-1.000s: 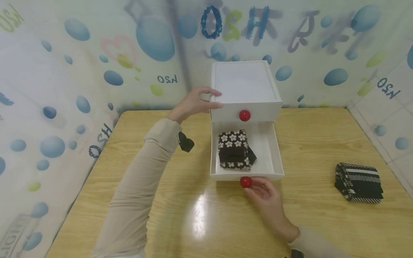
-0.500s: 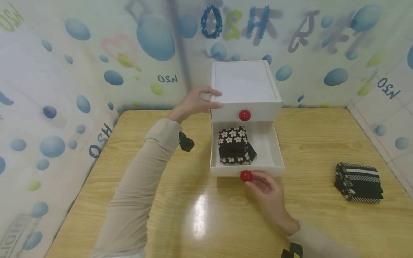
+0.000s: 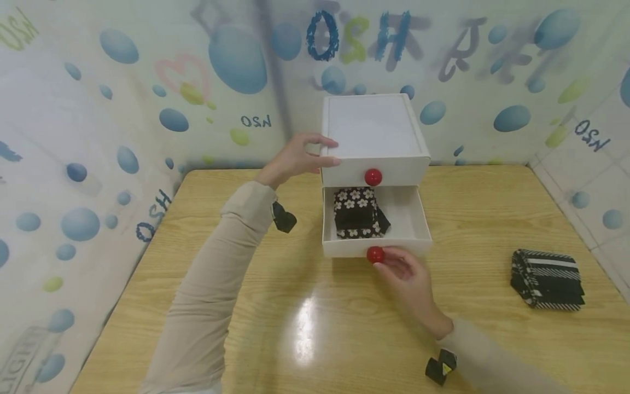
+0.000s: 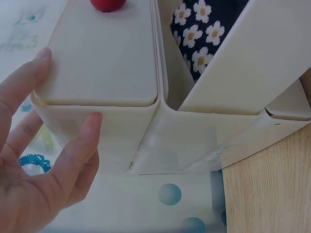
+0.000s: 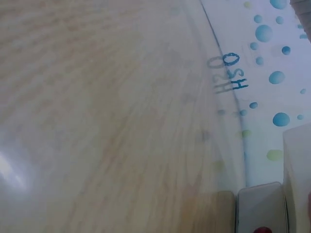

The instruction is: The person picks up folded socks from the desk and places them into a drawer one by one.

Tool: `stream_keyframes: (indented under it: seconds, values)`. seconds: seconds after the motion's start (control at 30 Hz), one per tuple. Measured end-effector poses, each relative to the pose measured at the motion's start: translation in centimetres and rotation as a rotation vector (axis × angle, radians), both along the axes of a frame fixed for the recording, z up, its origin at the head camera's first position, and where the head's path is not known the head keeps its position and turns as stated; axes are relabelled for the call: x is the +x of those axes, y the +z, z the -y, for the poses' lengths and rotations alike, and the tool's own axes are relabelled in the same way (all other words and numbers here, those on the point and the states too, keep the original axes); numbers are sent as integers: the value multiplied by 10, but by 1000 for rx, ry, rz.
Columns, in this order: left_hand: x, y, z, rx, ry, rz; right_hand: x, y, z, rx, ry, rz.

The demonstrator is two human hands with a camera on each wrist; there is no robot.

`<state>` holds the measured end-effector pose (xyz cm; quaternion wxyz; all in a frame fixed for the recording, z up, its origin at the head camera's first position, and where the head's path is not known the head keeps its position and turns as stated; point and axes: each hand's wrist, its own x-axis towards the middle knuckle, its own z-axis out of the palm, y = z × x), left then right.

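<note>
A white two-drawer unit (image 3: 374, 126) stands at the back of the table, its lower drawer (image 3: 410, 219) pulled part way out. In that drawer lies a folded black cloth item with white flowers (image 3: 355, 210), partly under the upper drawer's overhang. My left hand (image 3: 297, 158) holds the unit's upper left edge; in the left wrist view its thumb (image 4: 90, 133) touches the side. My right hand (image 3: 410, 279) pinches the lower drawer's red knob (image 3: 375, 255). Another red knob (image 3: 373, 177) is on the upper drawer, which is closed.
A folded black-and-white striped cloth item (image 3: 547, 279) lies on the right of the wooden table (image 3: 275, 328). Patterned walls (image 3: 147, 82) rise behind and beside the table. In the right wrist view my right hand is out of sight.
My right hand has pushed the lower drawer inward, away from me, carrying the flowered cloth item with it. My left hand has stayed on the unit.
</note>
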<state>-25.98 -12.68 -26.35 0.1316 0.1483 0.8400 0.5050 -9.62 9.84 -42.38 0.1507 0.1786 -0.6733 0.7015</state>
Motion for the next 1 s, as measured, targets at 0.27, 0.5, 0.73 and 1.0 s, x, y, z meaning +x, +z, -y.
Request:
stream_keyframes:
  seconds: [0.27,0.5,0.73,1.0]
  values:
    - [0,1,2,-13,4,-1,-12,1,-3,63,-12,134]
    - [1,0,0,-34,1,-14,-21,4,-2,64,-24,152]
    - [0,-1,1,-31,-1,-12,-39,3,2,56,-32,116]
    - [0,-1,1,-29,-1,-6,-60,9,6,65,-70,198]
